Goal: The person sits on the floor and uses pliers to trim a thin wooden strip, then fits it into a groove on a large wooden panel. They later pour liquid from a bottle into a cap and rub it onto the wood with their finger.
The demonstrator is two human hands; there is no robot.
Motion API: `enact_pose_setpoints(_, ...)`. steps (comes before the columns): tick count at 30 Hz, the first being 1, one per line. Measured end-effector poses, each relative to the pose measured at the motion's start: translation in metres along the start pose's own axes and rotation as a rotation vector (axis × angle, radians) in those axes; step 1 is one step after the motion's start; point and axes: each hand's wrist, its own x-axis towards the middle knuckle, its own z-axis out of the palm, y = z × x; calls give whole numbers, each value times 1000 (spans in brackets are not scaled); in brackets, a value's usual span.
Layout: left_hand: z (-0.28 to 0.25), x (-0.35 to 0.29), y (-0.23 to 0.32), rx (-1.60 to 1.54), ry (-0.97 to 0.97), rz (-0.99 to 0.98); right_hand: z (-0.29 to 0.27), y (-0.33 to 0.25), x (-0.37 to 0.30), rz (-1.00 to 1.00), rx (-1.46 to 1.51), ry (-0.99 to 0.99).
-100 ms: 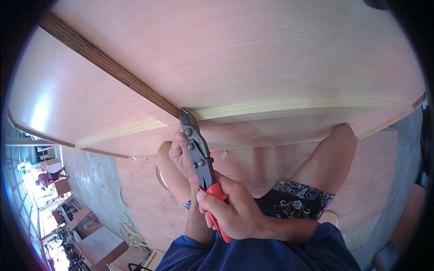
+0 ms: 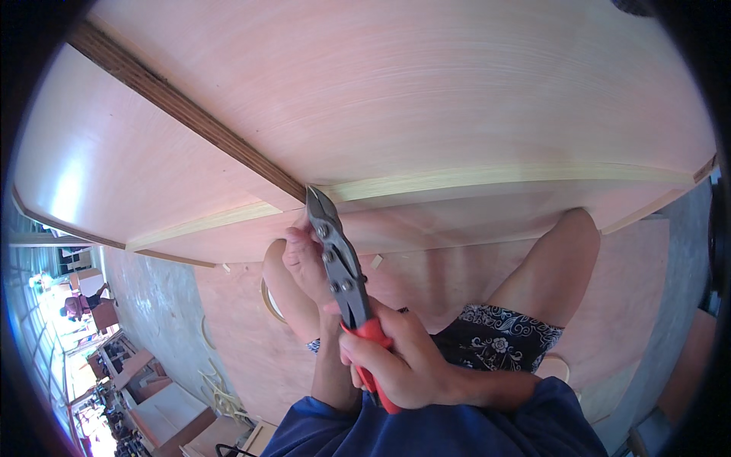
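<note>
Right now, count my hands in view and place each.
2: your right hand, gripping the red-handled snips; your left hand, to their left, partly hidden behind them.

No lettering, numbers or signs are readable.

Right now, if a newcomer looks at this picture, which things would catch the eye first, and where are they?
Probably the red-handled snips first: they are in the middle, held in the right hand, with their dark tip near the lower end of a diagonal brown bar. The left hand is just left of the snips. After that, the dark shorts with a white pattern would likely stand out, lower right of centre.
</note>
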Motion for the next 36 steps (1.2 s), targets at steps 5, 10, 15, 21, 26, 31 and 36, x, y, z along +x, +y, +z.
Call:
enact_pose_setpoints(5,12,3,15,160,66,35,-15,15,-32,-179,-167,60)
enact_pose_setpoints(10,32,1,32,526,223,22,-56,36,-44,-309,-544,91)
enact_pose_setpoints(15,46,4,40,730,328,78,-79,55,-42,-128,-609,177)
enact_pose_setpoints(21,45,3,41,602,355,-30,-116,73,-12,141,-1008,142)
enact_pose_setpoints(26,43,-1,38,522,361,-53,-142,95,29,305,-1433,107)
enact_pose_setpoints(31,39,1,38,180,263,-151,-155,136,40,483,-1490,103)
enact_pose_setpoints(36,56,1,24,80,291,-58,-181,191,50,477,-1668,128)
